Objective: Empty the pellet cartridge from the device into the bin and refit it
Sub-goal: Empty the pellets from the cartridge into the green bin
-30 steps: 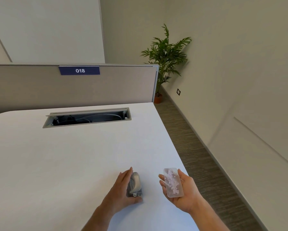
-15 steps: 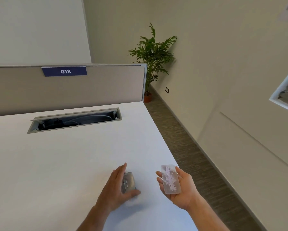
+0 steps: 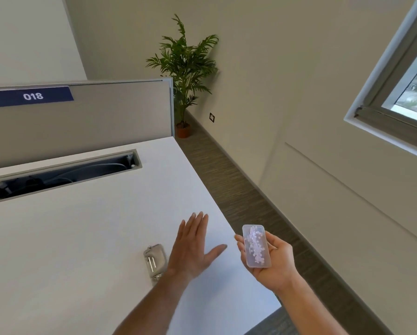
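A clear plastic pellet cartridge [image 3: 255, 246] with pale pink pellets inside rests in my right hand [image 3: 273, 261], held past the desk's right edge, over the floor. The small grey metal device [image 3: 155, 260] lies flat on the white desk [image 3: 81, 238] near its front right part. My left hand [image 3: 193, 247] hovers flat just right of the device, fingers spread, holding nothing. No bin is in view.
An open cable tray slot [image 3: 62, 174] cuts the desk near the grey partition [image 3: 93, 117] labelled 018. A potted plant [image 3: 184, 76] stands in the corner. Brown carpet [image 3: 238, 201] runs between the desk edge and the wall. A window [image 3: 400, 81] is upper right.
My left hand has let go of the device and opened flat to its right. The device now lies alone on the desk. The view has turned to the right.
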A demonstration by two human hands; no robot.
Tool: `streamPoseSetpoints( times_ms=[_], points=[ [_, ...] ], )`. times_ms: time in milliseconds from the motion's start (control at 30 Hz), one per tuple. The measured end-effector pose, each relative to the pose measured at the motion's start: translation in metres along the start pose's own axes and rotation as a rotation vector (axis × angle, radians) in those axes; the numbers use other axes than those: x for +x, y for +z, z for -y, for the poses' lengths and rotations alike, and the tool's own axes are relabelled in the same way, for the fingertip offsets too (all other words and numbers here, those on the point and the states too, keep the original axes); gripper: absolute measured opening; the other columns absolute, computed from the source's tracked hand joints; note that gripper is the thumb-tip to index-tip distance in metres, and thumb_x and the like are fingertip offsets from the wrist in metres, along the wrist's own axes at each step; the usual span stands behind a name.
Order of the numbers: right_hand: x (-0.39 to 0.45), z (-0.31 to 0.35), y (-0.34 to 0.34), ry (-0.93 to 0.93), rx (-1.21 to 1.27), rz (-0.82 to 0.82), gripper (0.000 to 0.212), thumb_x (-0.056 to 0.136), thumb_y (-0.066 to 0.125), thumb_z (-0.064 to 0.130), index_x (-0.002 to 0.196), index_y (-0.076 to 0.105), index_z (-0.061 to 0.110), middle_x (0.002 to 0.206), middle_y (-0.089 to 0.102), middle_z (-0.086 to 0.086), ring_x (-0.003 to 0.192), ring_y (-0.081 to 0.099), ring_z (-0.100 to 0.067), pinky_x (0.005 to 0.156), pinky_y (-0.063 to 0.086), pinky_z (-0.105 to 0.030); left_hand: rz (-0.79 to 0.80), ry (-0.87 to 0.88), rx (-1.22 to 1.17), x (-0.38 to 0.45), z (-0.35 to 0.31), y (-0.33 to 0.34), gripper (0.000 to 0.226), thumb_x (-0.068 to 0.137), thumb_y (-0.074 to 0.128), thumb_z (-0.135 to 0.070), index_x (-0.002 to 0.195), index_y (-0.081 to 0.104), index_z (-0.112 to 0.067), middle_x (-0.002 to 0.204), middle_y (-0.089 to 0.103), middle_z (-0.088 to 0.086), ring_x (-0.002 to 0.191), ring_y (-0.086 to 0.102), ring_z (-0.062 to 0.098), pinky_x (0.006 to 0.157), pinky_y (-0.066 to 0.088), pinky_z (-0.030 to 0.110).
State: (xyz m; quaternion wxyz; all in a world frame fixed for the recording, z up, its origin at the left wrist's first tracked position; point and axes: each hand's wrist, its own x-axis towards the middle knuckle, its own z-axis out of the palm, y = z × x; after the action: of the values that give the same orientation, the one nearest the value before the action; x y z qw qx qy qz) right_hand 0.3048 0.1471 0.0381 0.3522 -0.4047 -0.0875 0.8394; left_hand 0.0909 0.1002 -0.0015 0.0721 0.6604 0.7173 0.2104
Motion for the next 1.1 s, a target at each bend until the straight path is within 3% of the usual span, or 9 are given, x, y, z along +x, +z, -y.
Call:
streamPoseSetpoints(
  times_ms=[200,400,667,833,1100],
  points=[
    [0.003,0.057,-0.047,-0.015,-0.003,-0.031,0.051,0.098,0.044,0.044,0.126,0.065,0.008,0.121,0.074,-0.027,0.088,0.078,-0.037,0.067,0.064,-0.038,0.024,0.01,0.034,0.032,-0.056,0.039,0.111,0.074,0.008,-0.093,0.159,0.005,-0.021,0.169,0.008,0.002,0.156,0.006,0.02,0.125,0.004,0.041],
    [0.018,0.128,-0.105,0.049,-0.013,-0.044,0.051,0.096,0.048,0.037,0.128,0.064,0.001,0.123,0.071,-0.031,0.083,0.077,-0.04,0.067,0.064,-0.042,0.005,0.001,0.079,0.067,-0.121,0.086,0.106,0.083,0.022,-0.085,0.159,0.01,-0.013,0.168,0.015,0.008,0.156,0.009,0.024,0.127,0.014,0.047],
    [0.042,0.204,-0.178,0.084,-0.016,-0.067,0.05,0.097,0.047,0.036,0.123,0.068,-0.001,0.118,0.072,-0.034,0.084,0.077,-0.044,0.066,0.064,-0.043,0.053,-0.087,0.136,0.094,-0.193,0.149,0.109,0.084,0.024,-0.086,0.159,0.0,-0.01,0.169,0.004,0.01,0.156,0.0,0.023,0.127,0.009,0.05],
    [0.066,0.219,-0.214,0.094,0.031,-0.077,0.049,0.098,0.046,0.035,0.122,0.066,-0.002,0.115,0.072,-0.036,0.08,0.077,-0.043,0.068,0.065,-0.044,0.075,-0.125,0.194,0.097,-0.209,0.177,0.108,0.085,0.027,-0.084,0.158,0.012,-0.006,0.167,0.014,0.013,0.155,0.012,0.028,0.125,0.018,0.055],
    [0.14,0.197,-0.278,0.119,0.04,-0.177,0.051,0.098,0.048,0.038,0.121,0.068,-0.002,0.117,0.072,-0.036,0.083,0.077,-0.044,0.067,0.065,-0.044,0.157,-0.21,0.179,0.093,-0.198,0.27,0.108,0.086,0.027,-0.085,0.158,0.013,-0.005,0.167,0.013,0.013,0.155,0.01,0.028,0.123,0.022,0.058]
  ],
)
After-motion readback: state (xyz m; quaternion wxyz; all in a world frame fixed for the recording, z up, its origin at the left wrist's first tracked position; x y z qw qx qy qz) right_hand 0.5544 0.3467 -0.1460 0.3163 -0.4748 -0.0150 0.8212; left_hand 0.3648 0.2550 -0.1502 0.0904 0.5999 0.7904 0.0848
